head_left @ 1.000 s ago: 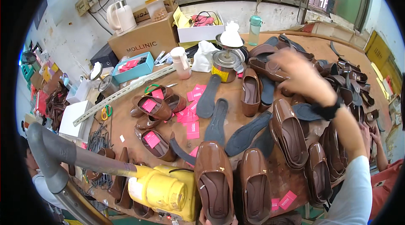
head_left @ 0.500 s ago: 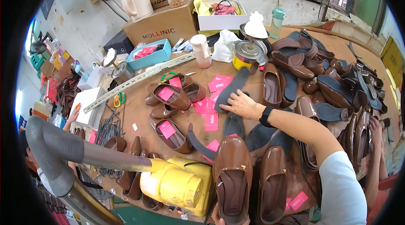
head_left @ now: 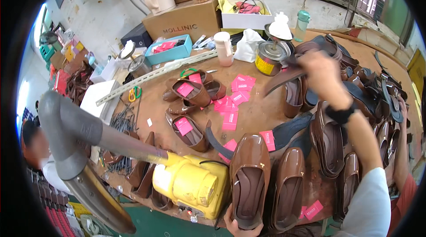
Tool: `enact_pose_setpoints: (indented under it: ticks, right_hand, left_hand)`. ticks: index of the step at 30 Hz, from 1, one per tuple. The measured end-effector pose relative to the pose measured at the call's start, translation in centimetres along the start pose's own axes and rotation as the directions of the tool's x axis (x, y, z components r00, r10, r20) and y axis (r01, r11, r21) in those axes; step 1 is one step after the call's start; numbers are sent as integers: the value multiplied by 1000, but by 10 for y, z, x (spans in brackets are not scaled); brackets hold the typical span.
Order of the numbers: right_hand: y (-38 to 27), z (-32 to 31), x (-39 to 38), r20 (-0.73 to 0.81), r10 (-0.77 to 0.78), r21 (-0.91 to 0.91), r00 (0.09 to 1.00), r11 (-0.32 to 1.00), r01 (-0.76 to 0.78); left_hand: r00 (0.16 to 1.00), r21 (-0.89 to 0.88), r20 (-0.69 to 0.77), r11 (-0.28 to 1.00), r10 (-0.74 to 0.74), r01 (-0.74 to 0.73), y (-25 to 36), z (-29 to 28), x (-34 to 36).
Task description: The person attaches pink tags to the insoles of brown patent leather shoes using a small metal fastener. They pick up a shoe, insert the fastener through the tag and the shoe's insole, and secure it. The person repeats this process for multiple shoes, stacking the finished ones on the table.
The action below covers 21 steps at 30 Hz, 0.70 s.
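At the lower edge my left hand (head_left: 242, 228) is closed around the heel of a glossy brown slip-on shoe (head_left: 249, 161), held upright with its toe pointing away from me. A matching brown shoe (head_left: 288, 170) stands just right of it. My right hand (head_left: 323, 75), blurred by motion, is raised over the far right part of the table. A dark, curved insole (head_left: 284, 78) sticks out leftward from its closed fingers. Below that hand stand more brown shoes (head_left: 293, 99). Dark blue-grey insoles (head_left: 290, 130) lie between the pink cards and the shoes.
A yellow machine (head_left: 191, 183) with a thick grey hose (head_left: 111, 137) occupies the near left. Behind are shoes with pink cards (head_left: 185, 89), a slotted metal bar (head_left: 155, 72) and a yellow-labelled can (head_left: 270, 59). A shoe pile (head_left: 350, 68) fills the right, where another person's hand (head_left: 402, 108) reaches in.
My right hand has lifted an insole off the table beside the pink cards and moved right with it. My left hand still grips the shoe. The view has shifted slightly.
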State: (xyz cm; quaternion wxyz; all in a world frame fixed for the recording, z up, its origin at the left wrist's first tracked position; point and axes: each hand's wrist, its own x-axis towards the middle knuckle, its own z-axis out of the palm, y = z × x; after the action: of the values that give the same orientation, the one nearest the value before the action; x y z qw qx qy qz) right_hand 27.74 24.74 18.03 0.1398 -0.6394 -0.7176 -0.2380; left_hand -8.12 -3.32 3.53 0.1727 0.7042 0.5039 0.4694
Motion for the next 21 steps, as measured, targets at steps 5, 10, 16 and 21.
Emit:
enact_pose_setpoints:
  ticks: [5,10,16,21]
  right_hand:
    - [143,-123,-74,-184,391,-788,902,490,-374]
    - [29,-78,-37,261,15,456,965,879,-137]
    - [-115,53,15,435,-845,875,312,316,-366]
    - [-184,95,26,438,-893,820,-107,445,-360]
  left_hand:
    - [993,-173,-51,979,104,-111,-7,22,7]
    - [993,-73,-61,991,106,-110,-11,15,4]
    - [989,-151,-90,980,119,-132,-28,34,-5]
    - [994,-104,-63,990,87,-93,-21,28,-6]
